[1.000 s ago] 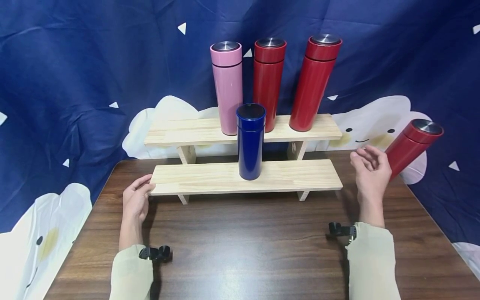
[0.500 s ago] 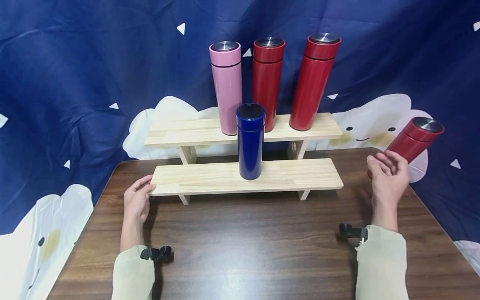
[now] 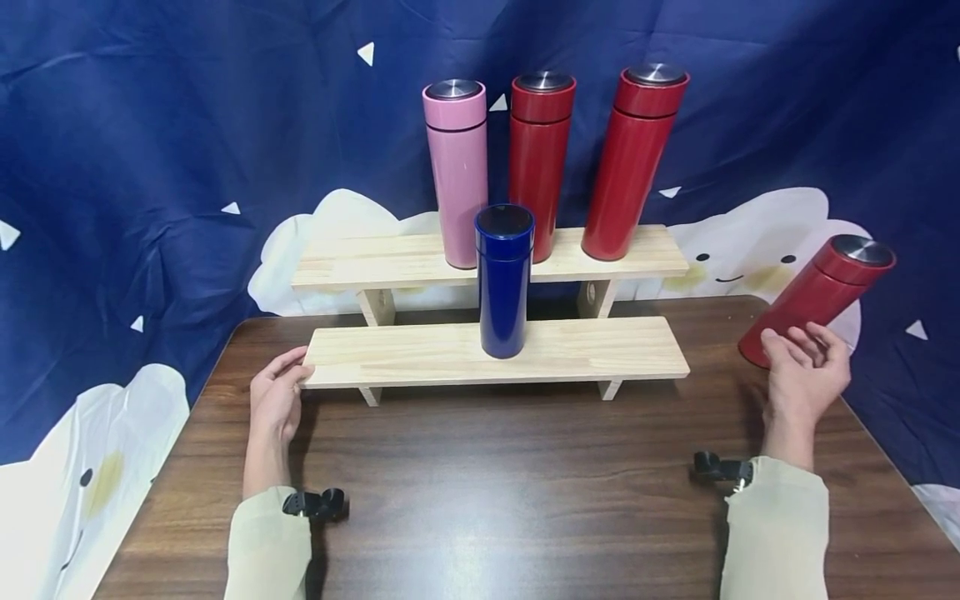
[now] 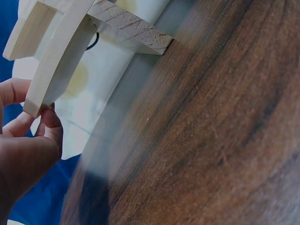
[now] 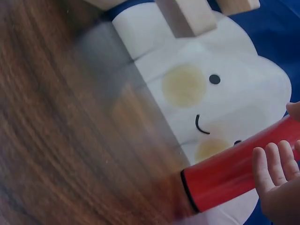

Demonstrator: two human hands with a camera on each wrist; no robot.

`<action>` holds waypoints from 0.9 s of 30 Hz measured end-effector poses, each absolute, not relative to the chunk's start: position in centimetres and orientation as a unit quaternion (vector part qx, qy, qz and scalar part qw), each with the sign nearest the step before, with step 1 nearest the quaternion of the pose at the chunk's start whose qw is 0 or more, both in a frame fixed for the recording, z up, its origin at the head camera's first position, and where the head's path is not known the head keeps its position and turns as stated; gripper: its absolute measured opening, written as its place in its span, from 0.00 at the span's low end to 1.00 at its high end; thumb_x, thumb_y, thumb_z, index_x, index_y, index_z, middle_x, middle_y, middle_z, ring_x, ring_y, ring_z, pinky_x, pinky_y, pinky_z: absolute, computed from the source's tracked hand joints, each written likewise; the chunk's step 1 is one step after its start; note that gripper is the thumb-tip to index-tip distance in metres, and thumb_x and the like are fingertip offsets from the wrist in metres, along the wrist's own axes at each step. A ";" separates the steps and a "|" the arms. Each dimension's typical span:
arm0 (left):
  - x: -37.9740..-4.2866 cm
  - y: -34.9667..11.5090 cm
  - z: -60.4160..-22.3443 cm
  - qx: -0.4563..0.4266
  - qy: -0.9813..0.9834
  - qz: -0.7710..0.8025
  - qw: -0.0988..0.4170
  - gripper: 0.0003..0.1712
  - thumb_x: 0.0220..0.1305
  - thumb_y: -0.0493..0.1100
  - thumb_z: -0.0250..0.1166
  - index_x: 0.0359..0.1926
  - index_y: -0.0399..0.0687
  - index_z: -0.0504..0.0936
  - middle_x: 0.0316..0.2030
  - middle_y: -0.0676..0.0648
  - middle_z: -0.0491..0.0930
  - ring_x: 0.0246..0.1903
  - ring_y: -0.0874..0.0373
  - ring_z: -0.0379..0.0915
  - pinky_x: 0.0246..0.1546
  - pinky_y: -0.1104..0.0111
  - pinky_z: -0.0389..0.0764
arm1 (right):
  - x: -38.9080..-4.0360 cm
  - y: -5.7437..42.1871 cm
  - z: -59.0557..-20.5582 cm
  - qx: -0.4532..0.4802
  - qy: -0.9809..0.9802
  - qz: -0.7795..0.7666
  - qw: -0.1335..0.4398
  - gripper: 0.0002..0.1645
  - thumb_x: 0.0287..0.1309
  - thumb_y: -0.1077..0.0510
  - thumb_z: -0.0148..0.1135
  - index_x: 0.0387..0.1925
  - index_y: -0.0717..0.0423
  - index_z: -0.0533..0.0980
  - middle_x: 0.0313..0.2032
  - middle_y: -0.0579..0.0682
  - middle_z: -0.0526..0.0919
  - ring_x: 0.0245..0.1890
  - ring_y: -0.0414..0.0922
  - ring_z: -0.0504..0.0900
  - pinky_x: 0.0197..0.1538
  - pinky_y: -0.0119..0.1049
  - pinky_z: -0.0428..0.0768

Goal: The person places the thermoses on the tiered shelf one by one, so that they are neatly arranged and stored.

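My left hand (image 3: 276, 398) pinches the left end of the lower board of a pale two-tier wooden stand (image 3: 397, 354). The left wrist view shows fingers above and below the board end (image 4: 51, 70). My right hand (image 3: 808, 371) is at the right, with relaxed, slightly bent fingers in front of a red thermos bottle (image 3: 806, 292) on the table. In the right wrist view the fingers (image 5: 276, 164) overlap the bottle's side (image 5: 229, 173). A dark blue thermos bottle (image 3: 504, 292) stands on the lower board.
On the upper board (image 3: 352, 262) stand a pink thermos bottle (image 3: 459, 183) and two red ones (image 3: 540, 167), (image 3: 633, 167). The stand is on a brown wooden table (image 3: 487, 483). A blue curtain with white clouds (image 3: 187, 167) hangs behind.
My right hand has moved right and slightly toward me, across the front of the red bottle, uncovering its base. My left hand stays at the board's end. The bottles have not moved.
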State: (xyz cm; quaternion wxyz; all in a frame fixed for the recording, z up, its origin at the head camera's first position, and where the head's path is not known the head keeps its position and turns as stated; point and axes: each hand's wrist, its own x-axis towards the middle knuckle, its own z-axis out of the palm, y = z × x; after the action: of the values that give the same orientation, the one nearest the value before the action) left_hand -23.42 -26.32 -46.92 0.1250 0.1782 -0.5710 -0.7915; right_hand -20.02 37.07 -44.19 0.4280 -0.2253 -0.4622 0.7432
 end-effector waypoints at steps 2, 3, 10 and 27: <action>-23.4 -26.4 -47.0 0.177 -0.568 -0.794 0.125 0.19 0.59 0.19 0.58 0.45 0.35 0.86 0.35 0.50 0.82 0.39 0.59 0.75 0.39 0.77 0.77 | -20.2 37.4 -44.4 -0.235 -0.465 0.737 0.431 0.30 0.40 0.81 0.72 0.45 0.56 0.78 0.38 0.52 0.80 0.29 0.38 0.83 0.34 0.23 0.81; -23.4 -26.4 -47.0 0.177 -0.566 -0.795 0.126 0.19 0.59 0.19 0.58 0.45 0.35 0.86 0.35 0.50 0.82 0.39 0.59 0.75 0.39 0.77 0.77 | -20.2 37.6 -44.6 -0.241 -0.467 0.733 0.432 0.30 0.39 0.81 0.73 0.44 0.56 0.78 0.39 0.51 0.80 0.30 0.38 0.82 0.34 0.22 0.81; -23.4 -26.4 -47.0 0.182 -0.566 -0.794 0.123 0.18 0.59 0.19 0.58 0.45 0.36 0.86 0.35 0.50 0.82 0.40 0.59 0.75 0.40 0.76 0.77 | -20.5 39.1 -45.3 -0.282 -0.464 0.724 0.426 0.34 0.38 0.82 0.73 0.45 0.53 0.76 0.42 0.50 0.79 0.33 0.38 0.79 0.34 0.21 0.79; -23.6 -26.5 -47.1 0.177 -0.570 -0.793 0.124 0.19 0.58 0.19 0.57 0.45 0.37 0.86 0.35 0.50 0.81 0.40 0.59 0.75 0.40 0.76 0.77 | -21.9 41.5 -47.6 -0.346 -0.441 0.739 0.373 0.47 0.37 0.79 0.77 0.59 0.50 0.71 0.55 0.46 0.70 0.55 0.40 0.72 0.48 0.23 0.74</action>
State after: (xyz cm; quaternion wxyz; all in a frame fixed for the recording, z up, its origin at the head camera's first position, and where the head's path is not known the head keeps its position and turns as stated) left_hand -23.61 -26.47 -47.11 0.1242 0.1769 -0.5695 -0.7930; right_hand -21.85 41.55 -47.56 0.3734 -0.3457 -0.4412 0.7392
